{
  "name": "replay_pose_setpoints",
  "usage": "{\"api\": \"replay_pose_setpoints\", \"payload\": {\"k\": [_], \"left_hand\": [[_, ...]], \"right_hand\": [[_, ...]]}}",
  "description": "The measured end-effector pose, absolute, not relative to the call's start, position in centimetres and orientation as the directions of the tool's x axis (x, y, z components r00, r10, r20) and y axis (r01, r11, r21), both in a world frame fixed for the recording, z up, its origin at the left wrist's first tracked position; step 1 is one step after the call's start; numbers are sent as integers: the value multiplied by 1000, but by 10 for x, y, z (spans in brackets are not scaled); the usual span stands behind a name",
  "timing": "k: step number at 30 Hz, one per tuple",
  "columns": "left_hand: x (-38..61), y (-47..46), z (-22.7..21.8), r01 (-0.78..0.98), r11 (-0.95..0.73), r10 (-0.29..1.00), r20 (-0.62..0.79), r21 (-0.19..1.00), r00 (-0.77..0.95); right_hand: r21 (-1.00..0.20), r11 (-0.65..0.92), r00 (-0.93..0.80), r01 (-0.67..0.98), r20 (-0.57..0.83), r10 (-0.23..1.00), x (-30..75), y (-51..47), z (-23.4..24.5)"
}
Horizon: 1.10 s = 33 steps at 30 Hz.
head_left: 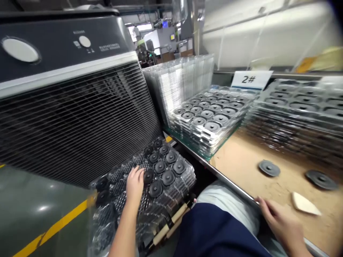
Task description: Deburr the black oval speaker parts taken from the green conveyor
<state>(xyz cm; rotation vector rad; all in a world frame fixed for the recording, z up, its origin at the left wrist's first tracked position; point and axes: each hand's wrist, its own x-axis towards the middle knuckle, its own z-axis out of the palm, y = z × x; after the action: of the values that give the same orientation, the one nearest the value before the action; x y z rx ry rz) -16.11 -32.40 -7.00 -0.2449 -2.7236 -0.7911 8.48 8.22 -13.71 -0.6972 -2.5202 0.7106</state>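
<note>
My left hand [134, 182] reaches over a clear plastic tray [187, 176] on top of a low stack. Its fingers are a little apart and bent, at the left side of a dark round disc [149, 176] with a small centre hole, which sits in its pocket. Similar discs [168, 177] fill the pockets to the right; several pockets around the hand hold no disc. My right hand [284, 223] is at the worktable's metal edge [235, 185], with its fingers curled over it. Farther in on the table lie a loose grey disc [269, 167] and a darker disc [321, 179].
A pale, pointed flat piece [305, 203] lies near my right hand. Filled trays [207, 113] are stacked beside upright clear trays [184, 80] and a "2#" sign [252, 79]. More trays [294, 121] stand right. A large slatted machine [75, 121] blocks the left.
</note>
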Motion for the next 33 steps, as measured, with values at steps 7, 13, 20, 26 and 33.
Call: {"api": "replay_pose_setpoints", "payload": {"k": [7,13,20,26,33], "left_hand": [[-122,-231,-66,413,584,259,321,699,-911],[-85,-110,-70,518,133,788,227,845,-572],[-105,-24,-48,355,19,849,173,935,-499],[-108,31,-58,188,16,842,88,982,-533],[-121,45,-97,210,99,784,54,973,-618]], "right_hand": [[-489,768,-848,415,99,521,70,74,-126],[-483,777,-909,404,-118,400,59,95,-75],[-289,844,-891,452,-109,440,110,154,38],[-3,729,-728,684,62,683,141,267,114],[113,389,-400,914,399,825,183,347,156]]}}
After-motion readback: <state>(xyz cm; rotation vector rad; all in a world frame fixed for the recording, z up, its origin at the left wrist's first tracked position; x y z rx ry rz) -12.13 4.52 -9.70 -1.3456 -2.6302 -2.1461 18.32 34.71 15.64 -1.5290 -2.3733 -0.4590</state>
